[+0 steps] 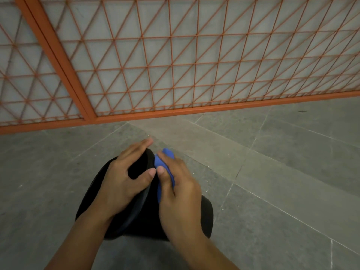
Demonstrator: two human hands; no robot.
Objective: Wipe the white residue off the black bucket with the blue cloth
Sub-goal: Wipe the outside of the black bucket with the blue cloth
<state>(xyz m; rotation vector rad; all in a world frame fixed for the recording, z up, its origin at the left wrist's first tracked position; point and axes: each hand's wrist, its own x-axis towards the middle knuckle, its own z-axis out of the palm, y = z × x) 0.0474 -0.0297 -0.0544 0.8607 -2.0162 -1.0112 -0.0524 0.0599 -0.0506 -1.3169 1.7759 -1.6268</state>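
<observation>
- The wiping itself looks to be the step in hand: the black bucket (148, 215) lies tipped on its side on the grey floor (272, 172), mouth turned to the left, and both hands are on it.
- The left hand (124, 180) steadies it. Its fingers (139, 148) reach over the far part of the rim, only slightly bent, while the thumb hooks round the near edge of the rim, so the rim sits clasped between thumb and fingers.
- The right hand (179, 193) holds the blue cloth (162, 162) bunched up. Its fingers are curled over the wad and the thumb presses it from the near side, with cloth showing beyond the fingertips and below the thumb.
- The cloth lies against the bucket's outer wall just right of the rim, with the two thumbs almost touching.
- The bucket is dark and the light dim, so I cannot tell where any white residue lies or how much of it there is.
- The next move probably calls for firm pressure through the curled fingers, a rubbing stroke along the wall beside the rim, and a steady hold from the left hand so the bucket does not roll.
- An orange mesh fence (175, 55) stands well beyond the fingertips.
</observation>
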